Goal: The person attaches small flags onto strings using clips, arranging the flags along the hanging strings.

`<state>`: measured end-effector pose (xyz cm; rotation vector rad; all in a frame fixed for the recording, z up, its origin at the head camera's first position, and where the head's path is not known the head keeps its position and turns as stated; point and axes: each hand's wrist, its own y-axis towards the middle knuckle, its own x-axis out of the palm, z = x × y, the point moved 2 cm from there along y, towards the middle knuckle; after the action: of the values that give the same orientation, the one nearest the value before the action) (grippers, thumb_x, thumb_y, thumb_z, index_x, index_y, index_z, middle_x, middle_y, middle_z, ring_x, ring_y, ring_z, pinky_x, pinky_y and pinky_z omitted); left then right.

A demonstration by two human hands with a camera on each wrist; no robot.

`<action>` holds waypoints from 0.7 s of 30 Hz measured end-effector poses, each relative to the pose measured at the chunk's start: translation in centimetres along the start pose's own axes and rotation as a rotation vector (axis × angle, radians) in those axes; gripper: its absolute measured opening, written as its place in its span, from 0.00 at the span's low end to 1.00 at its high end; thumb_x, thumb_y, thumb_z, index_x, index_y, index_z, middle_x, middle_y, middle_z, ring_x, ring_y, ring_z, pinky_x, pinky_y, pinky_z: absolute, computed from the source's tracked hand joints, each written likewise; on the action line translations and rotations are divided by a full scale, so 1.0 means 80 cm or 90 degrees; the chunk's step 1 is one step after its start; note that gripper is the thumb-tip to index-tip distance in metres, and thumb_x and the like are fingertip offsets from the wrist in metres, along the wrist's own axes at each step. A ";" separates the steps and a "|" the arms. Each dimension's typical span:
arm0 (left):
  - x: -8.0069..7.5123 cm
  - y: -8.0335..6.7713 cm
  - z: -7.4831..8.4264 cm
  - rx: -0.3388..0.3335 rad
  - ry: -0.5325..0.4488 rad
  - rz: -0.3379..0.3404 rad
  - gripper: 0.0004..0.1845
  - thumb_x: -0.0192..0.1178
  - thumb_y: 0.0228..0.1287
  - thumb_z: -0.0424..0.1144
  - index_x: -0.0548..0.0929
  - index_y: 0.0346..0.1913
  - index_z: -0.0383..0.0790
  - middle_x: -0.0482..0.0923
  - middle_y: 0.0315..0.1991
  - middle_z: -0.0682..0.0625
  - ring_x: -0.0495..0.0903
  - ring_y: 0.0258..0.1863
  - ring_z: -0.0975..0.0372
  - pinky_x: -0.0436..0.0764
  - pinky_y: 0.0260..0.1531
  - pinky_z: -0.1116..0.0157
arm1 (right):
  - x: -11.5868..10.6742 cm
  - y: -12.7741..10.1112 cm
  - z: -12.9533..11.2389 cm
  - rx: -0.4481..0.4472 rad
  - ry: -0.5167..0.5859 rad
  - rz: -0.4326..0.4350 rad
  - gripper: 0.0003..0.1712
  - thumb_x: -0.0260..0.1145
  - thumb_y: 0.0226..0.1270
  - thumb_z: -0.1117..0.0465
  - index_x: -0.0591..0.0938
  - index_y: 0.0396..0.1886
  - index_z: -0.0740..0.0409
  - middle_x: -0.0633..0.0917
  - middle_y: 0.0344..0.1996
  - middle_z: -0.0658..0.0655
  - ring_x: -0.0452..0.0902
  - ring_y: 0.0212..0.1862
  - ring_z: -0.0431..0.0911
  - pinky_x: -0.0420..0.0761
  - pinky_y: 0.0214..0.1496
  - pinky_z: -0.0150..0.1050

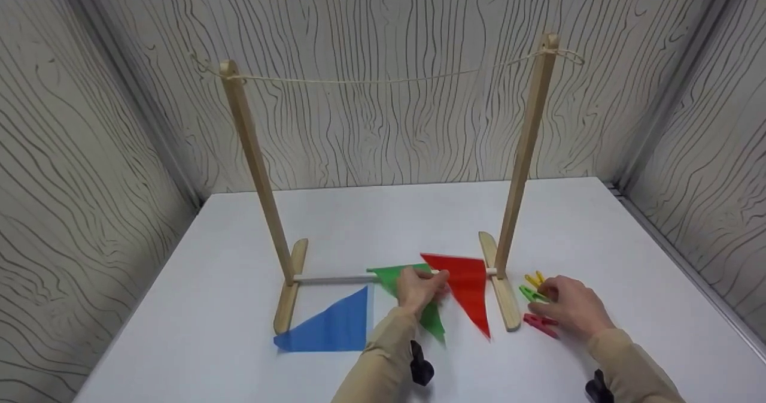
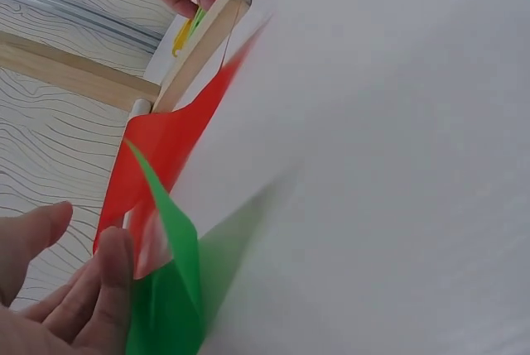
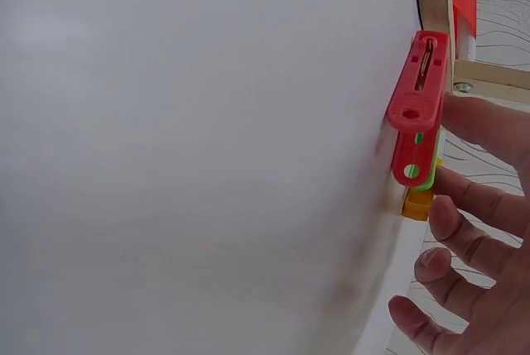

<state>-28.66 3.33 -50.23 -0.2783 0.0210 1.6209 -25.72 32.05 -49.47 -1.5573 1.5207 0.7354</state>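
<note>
A wooden stand (image 1: pixel 257 169) with two posts and a string (image 1: pixel 383 81) across the tops stands on the white table (image 1: pixel 419 217). By its base dowel lie a blue flag (image 1: pixel 335 328), a green flag (image 1: pixel 392 277) and a red flag (image 1: pixel 470 289). My left hand (image 1: pixel 422 289) rests on the green flag (image 2: pixel 170 289), its fingers (image 2: pixel 108 289) touching the flag edges and the thumb apart. My right hand (image 1: pixel 568 307) reaches over a yellow clothespin (image 1: pixel 534 280), a green clothespin (image 1: pixel 531 295) and a red clothespin (image 1: pixel 540 325). Its index fingertip (image 3: pixel 447 185) touches the green one behind the red clothespin (image 3: pixel 418 119).
Patterned walls (image 1: pixel 90 211) close the table in on three sides. The stand's right foot (image 1: pixel 499 283) lies between the red flag and the clothespins. The string hangs bare between the posts.
</note>
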 end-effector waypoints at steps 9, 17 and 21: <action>0.014 0.008 -0.006 -0.048 -0.043 0.022 0.16 0.72 0.61 0.45 0.84 0.39 0.34 0.86 0.22 0.48 0.85 0.18 0.62 0.85 0.27 0.70 | 0.000 0.002 -0.003 0.003 -0.011 -0.006 0.36 0.77 0.58 0.47 0.79 0.55 0.70 0.84 0.47 0.66 0.77 0.44 0.53 0.80 0.55 0.59; 0.019 0.015 -0.007 -0.092 -0.063 0.040 0.11 0.72 0.61 0.38 0.85 0.36 0.32 0.86 0.21 0.46 0.85 0.17 0.63 0.86 0.27 0.69 | 0.001 0.004 -0.005 0.005 -0.003 -0.011 0.34 0.77 0.58 0.49 0.79 0.55 0.70 0.84 0.48 0.67 0.78 0.46 0.54 0.80 0.58 0.60; 0.017 0.015 -0.007 -0.112 -0.066 0.043 0.09 0.72 0.60 0.37 0.85 0.36 0.33 0.86 0.22 0.46 0.85 0.18 0.63 0.87 0.30 0.68 | 0.002 0.005 -0.005 0.010 0.005 -0.015 0.34 0.77 0.58 0.51 0.79 0.55 0.70 0.84 0.49 0.68 0.78 0.47 0.55 0.79 0.60 0.61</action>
<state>-29.83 4.46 -51.24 -0.3313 -0.1938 1.7054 -26.12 31.63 -49.47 -1.5660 1.5072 0.7039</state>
